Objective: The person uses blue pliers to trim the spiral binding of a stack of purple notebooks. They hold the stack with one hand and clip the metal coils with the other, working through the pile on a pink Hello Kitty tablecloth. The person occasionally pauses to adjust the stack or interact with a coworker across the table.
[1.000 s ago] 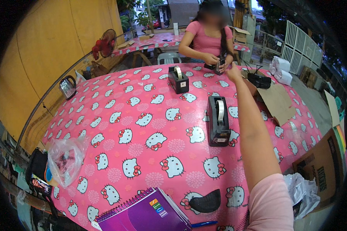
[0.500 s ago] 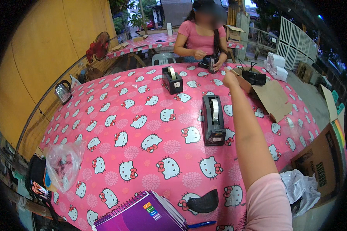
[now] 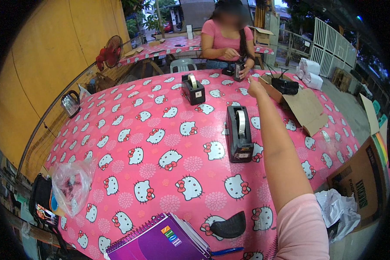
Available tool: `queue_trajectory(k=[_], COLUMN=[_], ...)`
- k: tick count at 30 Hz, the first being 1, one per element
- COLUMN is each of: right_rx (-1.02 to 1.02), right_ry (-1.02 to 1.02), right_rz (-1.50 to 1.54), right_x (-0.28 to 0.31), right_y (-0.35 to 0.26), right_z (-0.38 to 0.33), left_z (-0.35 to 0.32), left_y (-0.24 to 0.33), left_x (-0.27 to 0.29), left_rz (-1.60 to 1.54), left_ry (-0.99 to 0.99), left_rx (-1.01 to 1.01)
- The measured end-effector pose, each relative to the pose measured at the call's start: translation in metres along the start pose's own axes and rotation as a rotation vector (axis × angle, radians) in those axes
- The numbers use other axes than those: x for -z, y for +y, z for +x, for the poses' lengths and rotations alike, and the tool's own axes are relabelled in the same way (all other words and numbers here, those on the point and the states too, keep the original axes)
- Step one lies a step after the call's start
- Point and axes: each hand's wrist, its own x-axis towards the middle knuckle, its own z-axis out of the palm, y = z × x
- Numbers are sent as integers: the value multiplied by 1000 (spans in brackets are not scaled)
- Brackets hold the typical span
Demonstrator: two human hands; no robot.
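Note:
My right arm stretches far across the table from the lower right. At its end my right hand [image 3: 256,88] is closed, close to the left edge of a flattened cardboard piece [image 3: 307,113]; whatever the fingers pinch, if anything, is too small to make out. Just beyond it a co-worker's hand [image 3: 245,71] steadies a dark box-like object [image 3: 238,72] at the far table edge, their other hand raised beside it. Nearer me and left of my forearm stands a black tape dispenser [image 3: 240,141] with a pale roll. Another tape dispenser [image 3: 194,91] sits farther back. My left hand is out of view.
A black item [image 3: 285,86] rests on the cardboard. Along the near edge lie a purple spiral notebook [image 3: 158,240], a blue pen [image 3: 226,251] and a black curved piece [image 3: 229,226]. A plastic bag [image 3: 72,186] and kettle [image 3: 70,104] are left; a carton [image 3: 355,177] stands right.
My right hand has shifted slightly left, its fingers still closed. The co-worker's raised hand has moved up and a little to the right, and their head is lower.

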Motion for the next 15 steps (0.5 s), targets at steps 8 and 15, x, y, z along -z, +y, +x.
queue_trajectory(k=[8, 15], right_rx=[88, 93], right_ry=[-30, -108], right_rz=[-84, -66], right_x=[-15, -25], right_y=[9, 9], right_z=[5, 4], left_z=[0, -2], left_y=[0, -1], left_x=[1, 3], left_rz=[5, 12], left_ry=[-8, -10], left_rx=[-7, -2])
